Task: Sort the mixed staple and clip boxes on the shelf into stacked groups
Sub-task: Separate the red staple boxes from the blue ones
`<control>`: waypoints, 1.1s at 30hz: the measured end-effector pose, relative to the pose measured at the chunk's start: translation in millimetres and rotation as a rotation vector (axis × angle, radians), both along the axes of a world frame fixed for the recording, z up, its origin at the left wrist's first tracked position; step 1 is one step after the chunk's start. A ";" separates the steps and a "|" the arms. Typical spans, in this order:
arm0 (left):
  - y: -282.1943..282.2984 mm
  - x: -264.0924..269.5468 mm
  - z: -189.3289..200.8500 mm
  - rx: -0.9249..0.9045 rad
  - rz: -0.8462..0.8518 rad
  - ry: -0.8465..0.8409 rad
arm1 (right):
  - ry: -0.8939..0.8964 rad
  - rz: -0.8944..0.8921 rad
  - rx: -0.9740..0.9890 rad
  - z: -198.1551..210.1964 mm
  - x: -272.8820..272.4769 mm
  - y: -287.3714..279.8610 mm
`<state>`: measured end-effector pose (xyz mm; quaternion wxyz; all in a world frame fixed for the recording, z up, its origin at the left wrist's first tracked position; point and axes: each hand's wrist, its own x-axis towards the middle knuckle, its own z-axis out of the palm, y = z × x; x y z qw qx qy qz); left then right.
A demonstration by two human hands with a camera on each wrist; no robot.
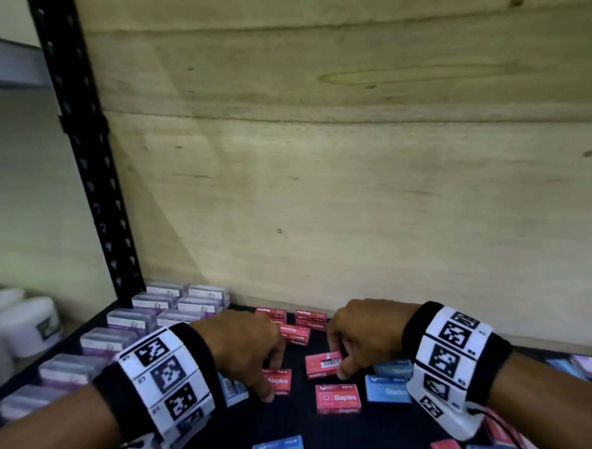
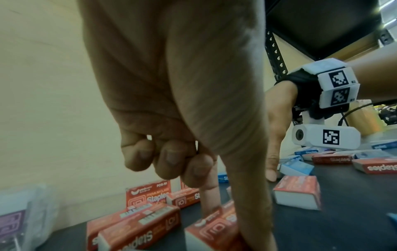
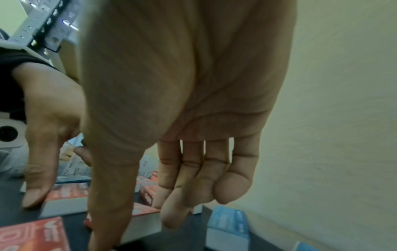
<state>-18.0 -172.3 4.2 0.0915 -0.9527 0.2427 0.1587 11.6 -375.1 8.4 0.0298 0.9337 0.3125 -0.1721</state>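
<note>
Small red staple boxes lie scattered on the dark shelf (image 1: 395, 435). My left hand (image 1: 272, 380) pinches one red staple box (image 1: 283, 383) between thumb and index finger; the left wrist view shows that pinch (image 2: 232, 227) on the box (image 2: 212, 232), with the other fingers curled. My right hand (image 1: 337, 361) grips a second red box, barcode side up (image 1: 320, 363), thumb on its near side and fingers on its far edge. In the right wrist view that box (image 3: 144, 219) sits between thumb and fingers. Both boxes rest on the shelf.
A third red box (image 1: 338, 399) lies just in front, and red boxes are stacked at the back (image 1: 295, 330). Blue staple boxes (image 1: 387, 387) lie right and near. Rows of clear clip boxes (image 1: 138, 322) fill the left. A black post (image 1: 89, 166) and plywood wall bound the shelf.
</note>
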 end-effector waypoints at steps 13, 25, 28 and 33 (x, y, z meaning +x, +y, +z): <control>25.1 45.1 18.7 -0.010 0.197 -0.134 | -0.174 0.012 0.055 5.7 22.5 22.3; 19.6 60.8 7.6 0.163 0.256 -0.069 | -0.291 0.048 -0.125 -10.2 29.0 53.2; 18.4 61.3 5.2 0.189 0.253 -0.066 | -0.279 0.046 -0.150 -9.2 27.9 54.1; 15.4 59.9 10.2 0.208 0.238 -0.050 | -0.248 0.030 -0.118 -6.5 26.4 48.0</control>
